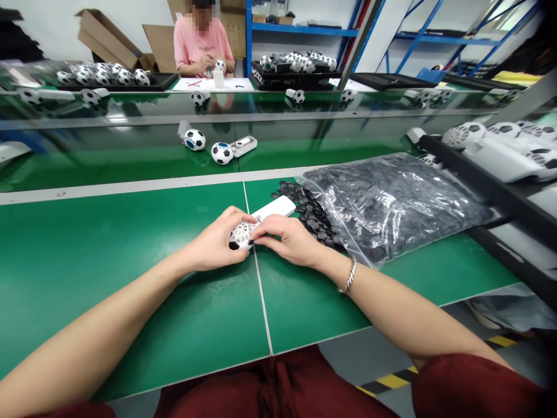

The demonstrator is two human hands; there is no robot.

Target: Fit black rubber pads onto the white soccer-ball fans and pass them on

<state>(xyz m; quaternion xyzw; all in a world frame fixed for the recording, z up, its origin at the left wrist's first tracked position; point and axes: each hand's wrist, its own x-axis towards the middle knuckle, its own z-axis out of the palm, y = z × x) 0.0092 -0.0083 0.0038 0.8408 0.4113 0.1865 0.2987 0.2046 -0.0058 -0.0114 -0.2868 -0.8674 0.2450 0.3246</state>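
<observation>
A white plastic unit with a ball-shaped head (241, 233) patterned like a football lies low over the green table, its flat white handle (278, 207) pointing up and to the right. My left hand (220, 241) is curled around the ball head, thumb below and fingers above. At the ball's right side, my right hand (285, 238) pinches a small black piece against the surface; the fingertips mostly cover it. Just beyond my right hand, small black pieces (314, 217) spill in a heap from a clear plastic bag (400, 203) full of them.
Football-headed units (222, 153) lie on the green conveyor (143, 152) beyond the table. Black trays (491, 174) of white units stand at the right. Across the line, a co-worker in a pink shirt (204, 43) handles another ball, near loaded trays (296, 75).
</observation>
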